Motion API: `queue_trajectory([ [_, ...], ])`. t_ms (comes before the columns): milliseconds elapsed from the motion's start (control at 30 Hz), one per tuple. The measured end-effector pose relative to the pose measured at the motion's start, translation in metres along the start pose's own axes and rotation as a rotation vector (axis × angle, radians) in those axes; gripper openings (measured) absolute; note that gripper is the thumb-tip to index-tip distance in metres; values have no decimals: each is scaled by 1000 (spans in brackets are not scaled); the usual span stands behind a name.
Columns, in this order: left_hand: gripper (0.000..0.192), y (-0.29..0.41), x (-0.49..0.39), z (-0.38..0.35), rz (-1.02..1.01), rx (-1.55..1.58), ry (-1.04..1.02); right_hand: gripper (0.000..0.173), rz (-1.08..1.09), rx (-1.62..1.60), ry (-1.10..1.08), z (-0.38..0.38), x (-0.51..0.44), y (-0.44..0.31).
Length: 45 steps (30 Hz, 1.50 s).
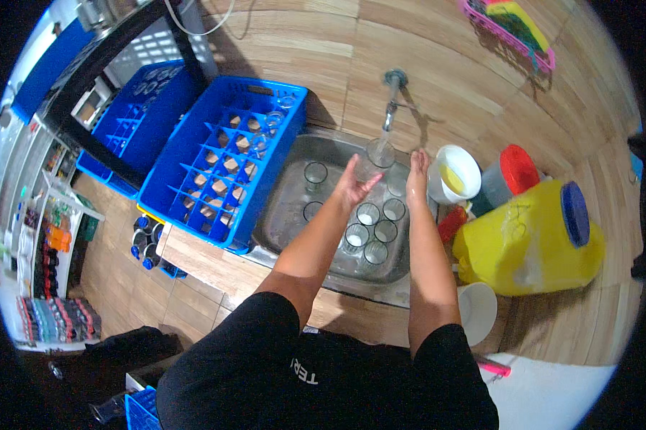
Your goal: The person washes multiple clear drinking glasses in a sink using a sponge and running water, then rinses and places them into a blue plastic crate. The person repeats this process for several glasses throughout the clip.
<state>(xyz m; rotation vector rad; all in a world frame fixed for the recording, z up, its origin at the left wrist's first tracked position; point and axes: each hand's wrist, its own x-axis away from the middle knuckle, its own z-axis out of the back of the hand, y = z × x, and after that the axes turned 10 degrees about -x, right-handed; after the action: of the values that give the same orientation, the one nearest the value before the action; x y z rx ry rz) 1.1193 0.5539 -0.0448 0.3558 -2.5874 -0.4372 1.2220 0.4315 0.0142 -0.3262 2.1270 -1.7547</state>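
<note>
My left hand (352, 185) holds a clear drinking glass (370, 164) over the metal sink, its rim tilted up beneath the wall tap (392, 99). Water runs from the spout down into the glass. Close by on the right, my right hand (418, 169) is raised with fingers extended, wet and apart from the glass, with nothing visible in it. Several more clear glasses (367, 214) stand grouped in the sink (296, 236) below my hands. Another glass (316, 173) sits at the sink's left side, and one more is partly hidden by my left forearm.
Left of the sink stands a blue divided crate (266, 188) with a few glasses in its far compartments. To the right are a white tub (471, 161), a red-lidded container (518, 169), a large yellow jug (522, 242) and a white bucket (479, 317). A pink basket (546, 60) hangs on the wall.
</note>
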Motion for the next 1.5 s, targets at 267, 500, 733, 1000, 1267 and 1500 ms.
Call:
queue_trajectory([
  [267, 49, -3, 0, 0, -58, -7, 9, 71, -139, 319, 25, 41, 8, 72],
  [500, 54, 10, 13, -11, -27, 69, -18, 91, -35, 865, -69, 36, 15, 106],
  [733, 59, 26, 47, -48, -428, -318, 198, 84, 54, 935, -198, 47, -3, 137],
  [1000, 65, 47, 69, -72, -1101, -1109, 398, 64, -200, 201, -421, 8, -27, 163],
  [1267, 68, 107, 149, -63, -1210, -1128, 485, 78, -74, 143, -393, -26, -22, 75],
  [1500, 64, 185, 249, -13, -1165, -719, 660, 56, -648, -888, -24, -40, -1, 67],
])
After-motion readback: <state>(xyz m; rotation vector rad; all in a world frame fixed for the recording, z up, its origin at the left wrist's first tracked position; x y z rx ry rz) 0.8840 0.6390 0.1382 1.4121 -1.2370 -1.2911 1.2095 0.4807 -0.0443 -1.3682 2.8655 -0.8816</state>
